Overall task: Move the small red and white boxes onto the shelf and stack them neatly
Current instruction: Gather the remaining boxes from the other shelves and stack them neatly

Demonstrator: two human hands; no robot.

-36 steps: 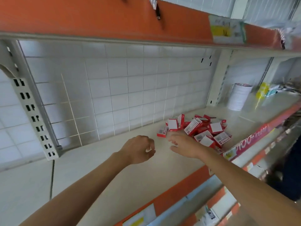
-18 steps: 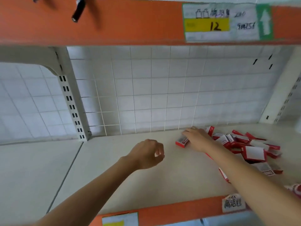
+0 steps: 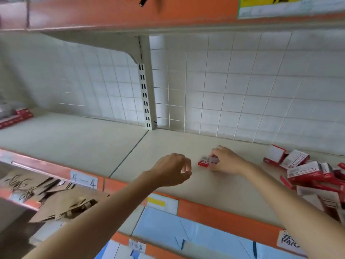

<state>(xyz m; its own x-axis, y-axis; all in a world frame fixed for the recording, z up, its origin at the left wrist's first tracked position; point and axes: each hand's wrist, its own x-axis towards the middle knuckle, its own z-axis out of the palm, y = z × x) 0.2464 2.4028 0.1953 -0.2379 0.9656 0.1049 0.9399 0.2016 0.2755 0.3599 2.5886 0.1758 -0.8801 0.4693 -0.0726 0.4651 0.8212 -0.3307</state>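
A: Item one, right hand (image 3: 226, 161)?
B: Resting on the shelf (image 3: 168, 144), fingers (image 3: 216, 152) curled over one small red and white box (image 3: 207, 161) that lies flat on the surface, left of the main lot.

A: Item two, left hand (image 3: 172, 170)?
B: Hovering just beside that box, loosely curled, thumb and fingertips near each other, holding nothing.

A: Item three, remaining stock?
B: A loose pile of boxes (image 3: 306, 171) at the right, tipped at all angles, well apart from the held box. None stacked yet, as I judge it.

A: Hazards?
B: The right forearm crosses near the pile; a careless sweep could knock boxes toward the orange front edge (image 3: 224, 217) and off. A light box may also skid or turn askew when released, spoiling a neat stack.

A: Room to work?
B: Open shelf surface to the left, up to the seam (image 3: 128, 154) and beyond. The wire grid back panel (image 3: 233, 101) offers a straight line to square against. The upper shelf (image 3: 130, 14) hangs over, limiting lift.
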